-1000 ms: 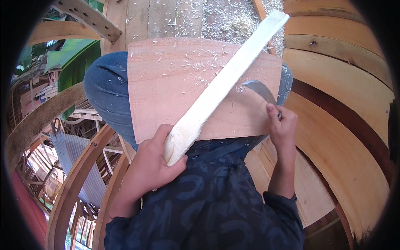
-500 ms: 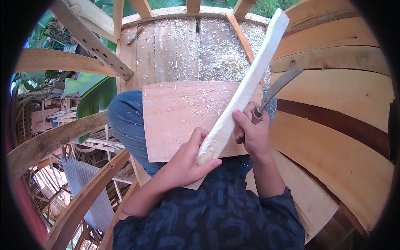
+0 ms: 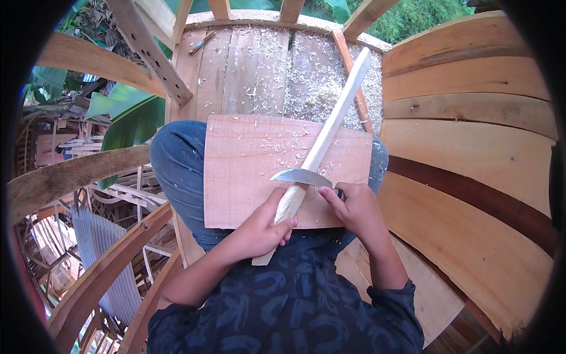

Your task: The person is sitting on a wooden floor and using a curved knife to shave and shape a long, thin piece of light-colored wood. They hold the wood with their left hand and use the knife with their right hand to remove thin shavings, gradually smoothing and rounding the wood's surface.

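A long pale stick of wood (image 3: 330, 127) slants from my lap up to the far right, above a flat wooden board (image 3: 247, 171) lying across my legs. Wrapped round the stick's near end is my left hand (image 3: 262, 227). My right hand (image 3: 354, 206) grips a curved knife (image 3: 300, 176), its handle mostly hidden in the fingers. The blade lies across the stick just beyond my left hand, its tip pointing left. Small shavings (image 3: 283, 143) are scattered on the board.
Beyond the board, a plank floor (image 3: 239, 71) carries a heap of shavings (image 3: 324, 97) and a small marker-like stick (image 3: 202, 43). Curved plank walls (image 3: 471, 141) rise on the right. Open wooden ribs (image 3: 82, 168) stand on the left, with corrugated sheet metal (image 3: 106, 253) below.
My right hand has come down and turned the knife, so its blade now crosses the stick. The stick has been rolled onto a narrower side and its far end sits lower.
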Available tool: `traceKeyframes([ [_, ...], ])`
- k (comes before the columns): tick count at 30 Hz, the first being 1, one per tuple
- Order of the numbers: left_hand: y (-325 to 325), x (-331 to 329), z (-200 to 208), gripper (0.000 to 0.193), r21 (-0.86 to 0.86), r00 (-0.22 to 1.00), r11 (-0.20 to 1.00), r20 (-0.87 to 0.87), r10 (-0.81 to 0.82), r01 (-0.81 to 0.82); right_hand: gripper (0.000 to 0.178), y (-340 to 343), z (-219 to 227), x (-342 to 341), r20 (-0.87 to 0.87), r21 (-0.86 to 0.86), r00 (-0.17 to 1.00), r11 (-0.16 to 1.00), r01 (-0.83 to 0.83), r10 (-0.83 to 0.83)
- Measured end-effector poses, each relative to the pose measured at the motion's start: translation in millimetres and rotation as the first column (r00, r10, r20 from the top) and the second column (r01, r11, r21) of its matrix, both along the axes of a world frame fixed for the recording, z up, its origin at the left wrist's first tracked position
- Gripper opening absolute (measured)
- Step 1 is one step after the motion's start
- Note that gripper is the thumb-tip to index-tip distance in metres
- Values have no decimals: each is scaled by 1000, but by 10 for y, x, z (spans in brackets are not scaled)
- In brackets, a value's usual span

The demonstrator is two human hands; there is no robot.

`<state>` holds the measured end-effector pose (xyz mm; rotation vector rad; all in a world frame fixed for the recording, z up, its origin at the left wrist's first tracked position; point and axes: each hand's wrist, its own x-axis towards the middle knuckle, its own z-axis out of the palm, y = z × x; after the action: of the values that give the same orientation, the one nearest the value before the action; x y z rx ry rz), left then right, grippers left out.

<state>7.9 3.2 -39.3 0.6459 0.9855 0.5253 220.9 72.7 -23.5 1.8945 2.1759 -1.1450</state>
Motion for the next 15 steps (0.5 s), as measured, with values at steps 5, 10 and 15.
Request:
traceKeyframes([
  [5,-1,-29,33,49,10,1000,1000,-17,-22,23,60,90,-88,79,114,67,993,997,-40,32],
  [10,31,-3,82,48,44,984,994,-154,-90,98,62,183,-146,170,184,146,978,981,-126,98],
  [15,-48,-25,36,41,105,990,993,-136,-47,62,62,515,-347,548,230,218,931,948,233,-282],
])
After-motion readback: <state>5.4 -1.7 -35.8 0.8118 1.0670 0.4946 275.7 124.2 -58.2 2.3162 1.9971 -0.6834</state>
